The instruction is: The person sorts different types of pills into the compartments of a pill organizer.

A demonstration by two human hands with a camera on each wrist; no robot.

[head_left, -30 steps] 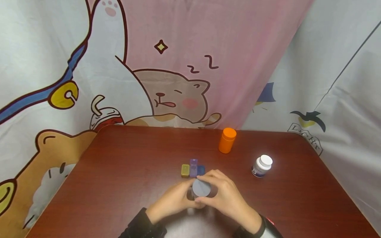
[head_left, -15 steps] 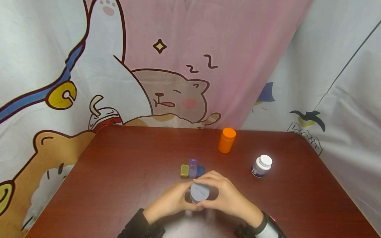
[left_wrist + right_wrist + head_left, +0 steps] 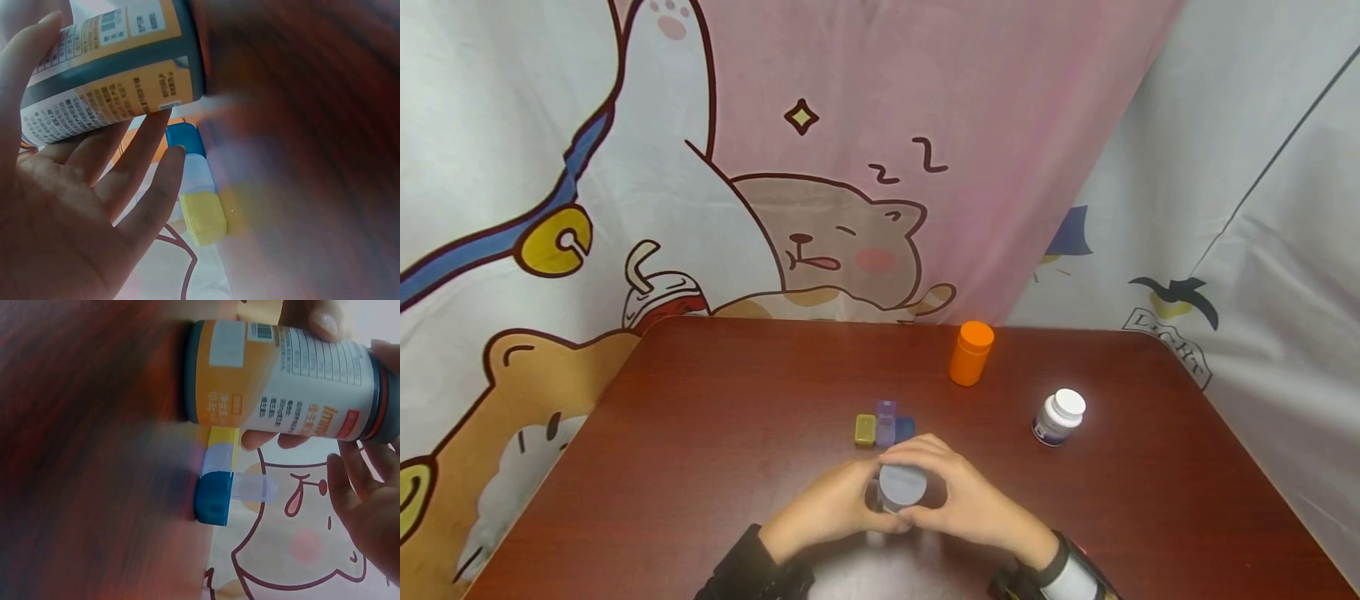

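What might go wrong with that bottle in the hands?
Maybe two things. The left hand holds the round bottle with an orange-and-white label, and the right hand is curled around its flat grey lid. If the lid popped off suddenly, anything inside could spill. Also, the small yellow, purple and blue plastic boxes sit just beyond the right hand, so a slip might knock them.

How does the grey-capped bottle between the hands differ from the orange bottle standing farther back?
The grey-capped bottle is held by the left hand and right hand; the orange bottle stands unheld on the table.
The grey-capped bottle carries a printed orange-and-white label; the orange bottle shows no print on its visible side.
Both are cylindrical and cap-up.
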